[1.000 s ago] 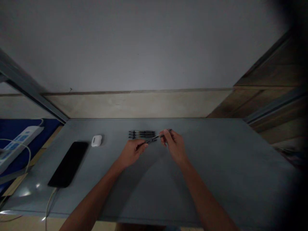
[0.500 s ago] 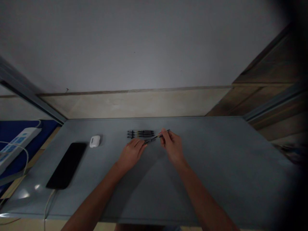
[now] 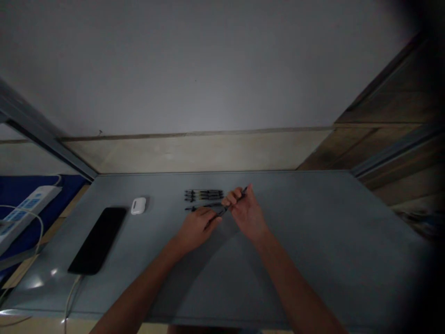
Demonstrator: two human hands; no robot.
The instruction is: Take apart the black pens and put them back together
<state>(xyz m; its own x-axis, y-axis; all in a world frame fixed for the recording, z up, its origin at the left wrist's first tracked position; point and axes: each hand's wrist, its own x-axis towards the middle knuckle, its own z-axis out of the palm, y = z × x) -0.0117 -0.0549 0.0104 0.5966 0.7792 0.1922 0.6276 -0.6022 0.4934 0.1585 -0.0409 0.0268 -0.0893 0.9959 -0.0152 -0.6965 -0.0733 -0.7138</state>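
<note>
My left hand (image 3: 198, 227) is closed on the lower left end of a thin dark pen (image 3: 225, 210). The fingers of my right hand (image 3: 246, 211) are curled round the upper right part of the same pen, which slants up to the right above the table. Behind my hands several dark pens (image 3: 203, 195) lie side by side in a small row. One more dark pen (image 3: 190, 208) lies just in front of that row, partly hidden by my left hand.
On the grey table (image 3: 330, 241), a black phone (image 3: 98, 240) with a white cable lies at the left, near a white earbud case (image 3: 138, 205). A white power strip (image 3: 26, 211) rests on blue material beyond the left edge. A wall (image 3: 208, 155) rises behind.
My left hand has moved slightly right and nearer. My right hand has turned, its fingers now curled round the pen. Another pen now shows in front of the row.
</note>
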